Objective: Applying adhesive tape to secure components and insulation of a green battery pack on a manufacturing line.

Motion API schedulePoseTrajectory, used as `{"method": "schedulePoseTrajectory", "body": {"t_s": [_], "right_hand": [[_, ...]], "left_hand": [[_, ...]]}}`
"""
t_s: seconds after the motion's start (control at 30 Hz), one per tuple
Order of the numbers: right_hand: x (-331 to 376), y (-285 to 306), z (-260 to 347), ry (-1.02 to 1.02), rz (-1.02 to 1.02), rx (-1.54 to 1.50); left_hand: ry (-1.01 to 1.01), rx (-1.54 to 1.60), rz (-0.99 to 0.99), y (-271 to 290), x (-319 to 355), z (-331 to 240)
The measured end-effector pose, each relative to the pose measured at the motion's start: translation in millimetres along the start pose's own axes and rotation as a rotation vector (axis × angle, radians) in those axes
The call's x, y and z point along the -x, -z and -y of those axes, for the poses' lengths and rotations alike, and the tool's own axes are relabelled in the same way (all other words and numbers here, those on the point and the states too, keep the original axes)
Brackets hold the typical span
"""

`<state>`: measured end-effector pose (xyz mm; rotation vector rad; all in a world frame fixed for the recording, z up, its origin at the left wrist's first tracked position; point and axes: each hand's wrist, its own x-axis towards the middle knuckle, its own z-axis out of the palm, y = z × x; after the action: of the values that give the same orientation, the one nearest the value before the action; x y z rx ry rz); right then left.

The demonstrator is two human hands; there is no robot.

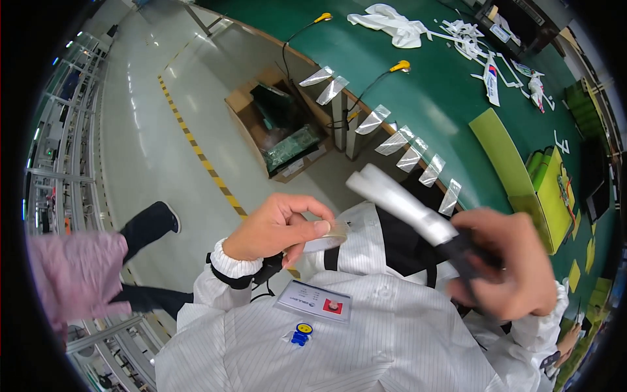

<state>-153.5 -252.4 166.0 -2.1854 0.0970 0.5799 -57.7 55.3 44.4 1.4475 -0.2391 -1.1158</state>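
My left hand pinches a roll of clear tape between thumb and fingers, in front of my white striped coat. In my right hand are scissors, blurred by motion. Their black handles lie in my grip, and the pale metal blades point up and left toward the table edge. Several short strips of clear tape hang in a row from the edge of the green table, beyond the blades. The scissors and the tape roll are apart.
A yellow-green box with green cells and wires stands at the table's right. Farther back lie a white cloth, paper scraps and yellow-ended cables. A cardboard box sits on the floor. Someone in pink is at left.
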Motion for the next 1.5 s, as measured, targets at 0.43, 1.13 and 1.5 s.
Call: {"method": "schedulePoseTrajectory", "body": {"t_s": [0.43, 1.13, 1.5], "right_hand": [[32.0, -19.5, -85.3, 0.021, -0.924, -0.067], [-35.6, -43.1, -120.1, 0.026, -0.961, 0.576], [74.7, 4.6, -109.4, -0.042, -0.374, -0.451]], "left_hand": [[0.008, 0.343, 0.27, -149.3, -66.2, -13.0], [0.095, 0.366, 0.076, -158.5, -91.2, 7.3], [0.169, 0.049, 0.061, -151.1, -66.5, 33.0]]}}
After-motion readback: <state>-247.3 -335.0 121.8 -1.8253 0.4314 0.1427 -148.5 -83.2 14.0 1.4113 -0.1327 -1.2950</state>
